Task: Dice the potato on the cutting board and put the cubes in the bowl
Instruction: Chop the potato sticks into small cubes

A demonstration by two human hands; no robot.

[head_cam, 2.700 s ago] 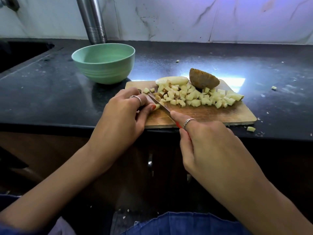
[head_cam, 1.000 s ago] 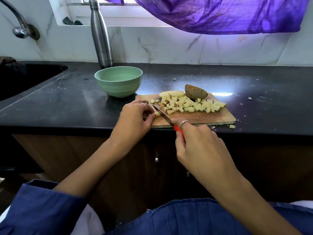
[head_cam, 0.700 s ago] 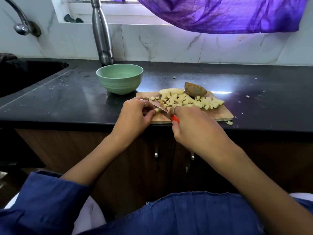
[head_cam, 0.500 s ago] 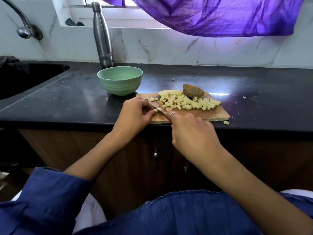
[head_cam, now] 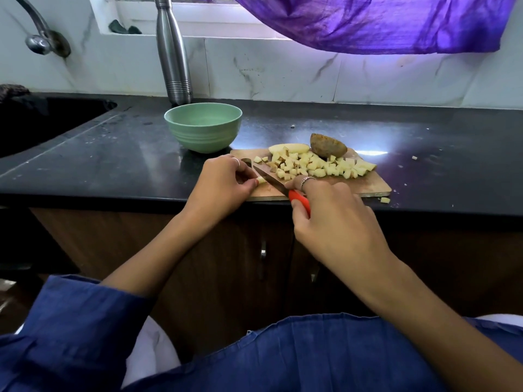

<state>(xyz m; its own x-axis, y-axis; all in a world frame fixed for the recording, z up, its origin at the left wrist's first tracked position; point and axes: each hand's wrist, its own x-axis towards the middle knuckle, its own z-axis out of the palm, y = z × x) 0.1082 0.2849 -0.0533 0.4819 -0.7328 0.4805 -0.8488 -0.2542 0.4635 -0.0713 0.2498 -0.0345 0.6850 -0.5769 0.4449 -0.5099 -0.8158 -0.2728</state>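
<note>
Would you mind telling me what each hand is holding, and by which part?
The right hand grips the knife by its red handle; the left hand pinches a small potato piece at its near end.

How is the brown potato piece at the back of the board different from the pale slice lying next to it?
The brown potato piece shows rough, dark skin and sits domed; the pale slice shows smooth, light yellow flesh and lies flat. The brown potato piece is also bulkier, the pale slice thinner and longer. Both rest uncut at the back of the cutting board, behind the cubes.

left hand [head_cam: 223,183] fingers curled, right hand [head_cam: 334,219] gripping
</note>
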